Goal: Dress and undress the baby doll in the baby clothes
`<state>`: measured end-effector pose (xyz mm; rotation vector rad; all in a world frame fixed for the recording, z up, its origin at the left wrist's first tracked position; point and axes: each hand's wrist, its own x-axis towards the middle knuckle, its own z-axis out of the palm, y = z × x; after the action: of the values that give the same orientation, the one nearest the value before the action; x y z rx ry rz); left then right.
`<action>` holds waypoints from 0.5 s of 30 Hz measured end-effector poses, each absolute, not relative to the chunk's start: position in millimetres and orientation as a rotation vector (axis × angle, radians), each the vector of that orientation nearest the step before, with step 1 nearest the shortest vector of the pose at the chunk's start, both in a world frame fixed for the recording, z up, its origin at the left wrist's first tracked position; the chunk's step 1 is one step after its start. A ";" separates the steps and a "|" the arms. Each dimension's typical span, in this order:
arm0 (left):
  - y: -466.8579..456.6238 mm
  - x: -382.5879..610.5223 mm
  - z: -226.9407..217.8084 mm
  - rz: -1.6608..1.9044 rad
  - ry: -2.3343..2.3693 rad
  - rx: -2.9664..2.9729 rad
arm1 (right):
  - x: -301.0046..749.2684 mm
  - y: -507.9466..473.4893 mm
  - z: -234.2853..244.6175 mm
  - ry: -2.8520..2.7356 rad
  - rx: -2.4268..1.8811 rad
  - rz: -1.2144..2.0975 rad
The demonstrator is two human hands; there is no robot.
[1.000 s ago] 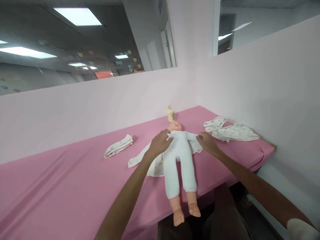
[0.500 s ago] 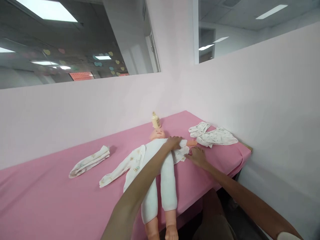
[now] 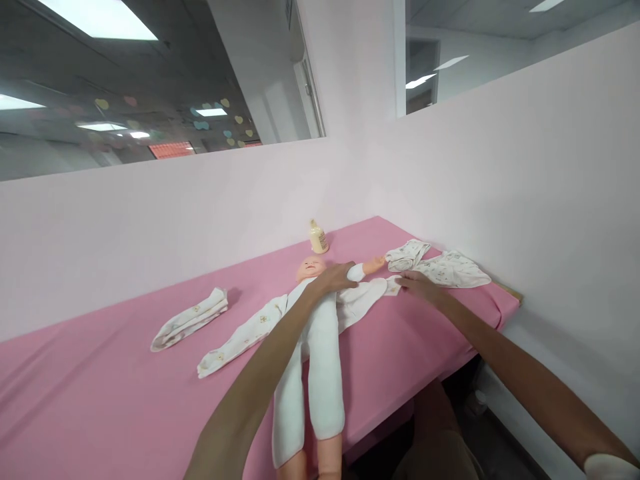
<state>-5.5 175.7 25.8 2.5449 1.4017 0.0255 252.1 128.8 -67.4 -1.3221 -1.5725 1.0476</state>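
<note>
A baby doll (image 3: pixel 320 347) in a white bodysuit lies on its back on the pink table (image 3: pixel 100 400), head away from me. Under it is spread a printed white sleepsuit (image 3: pixel 240 337). My left hand (image 3: pixel 334 277) rests on the doll's chest near its shoulder, fingers curled over the cloth. My right hand (image 3: pixel 419 285) lies at the end of the sleepsuit's right sleeve (image 3: pixel 373 293), fingers pressed on the fabric. The doll's bare arm (image 3: pixel 373 265) sticks out just beyond the sleeve.
A small cream bottle (image 3: pixel 318 237) stands by the wall behind the doll's head. A folded printed cloth (image 3: pixel 190 319) lies to the left. Crumpled printed garments (image 3: pixel 440 267) sit at the table's right end. Pale pink partition walls (image 3: pixel 500 173) close the back and right.
My left hand moved from the doll's left side across to its chest. My right hand followed the right sleeve outward, and the sleeve now lies stretched flat. The view swung left.
</note>
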 end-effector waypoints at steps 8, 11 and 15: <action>162.9 -21.6 23.0 0.064 1.361 2.486 | 306.1 167.1 -54.5 -1.387 -1.652 0.626; 159.9 -22.2 21.3 0.065 1.348 2.473 | 288.3 176.4 -55.3 -1.452 -1.738 0.501; 157.8 -17.9 19.3 0.050 1.339 2.480 | 240.7 179.8 -60.5 -1.520 -1.769 0.323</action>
<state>-17.9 157.8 19.3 2.4796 1.3387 0.0503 240.7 179.8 -60.5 -1.7687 -1.5202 0.3225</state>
